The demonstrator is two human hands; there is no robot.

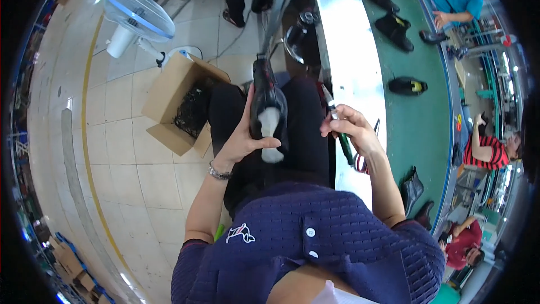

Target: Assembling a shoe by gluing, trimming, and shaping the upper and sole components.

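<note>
Over my lap, my left hand [243, 139] is wrapped round a black shoe [270, 94], thumb across its near end. A pale whitish piece [269, 121] shows in the shoe's opening and sticks out toward me. To the right of the shoe, my right hand [354, 126] grips a slim hand tool [345, 149] with a dark green handle. Its narrow pale metal tip points up and away from me, apart from the shoe. What kind of tool it is I cannot tell.
A shiny metal ledge [351, 50] runs along my right side, with a green conveyor belt [416, 129] beyond it carrying several black shoes. An open cardboard box [169, 98] and a standing fan [138, 17] are at my left. Co-workers [486, 152] are at the belt's far side.
</note>
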